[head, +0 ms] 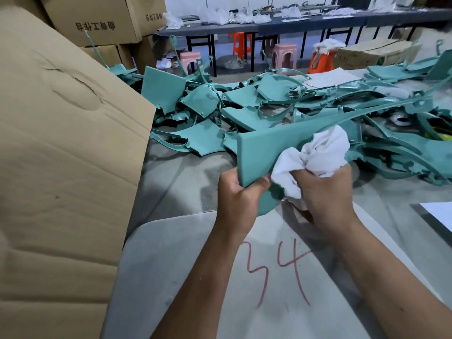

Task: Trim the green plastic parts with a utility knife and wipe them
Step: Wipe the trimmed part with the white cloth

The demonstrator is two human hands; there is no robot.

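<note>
A long green plastic part (pixel 266 148) is held up over the table, its narrow end stretching away to the upper right. My left hand (pixel 241 194) grips its wide near end, thumb on the front face. My right hand (pixel 322 192) grips a crumpled white cloth (pixel 318 152) and holds it against the part's face. No utility knife is in view.
A heap of green plastic parts (pixel 244 104) covers the grey table (pixel 176 182) beyond my hands. A large cardboard flap (pixel 61 167) stands at the left. A grey board marked with red digits (pixel 276 270) lies under my arms. Stools and a long bench (pixel 269 25) stand behind.
</note>
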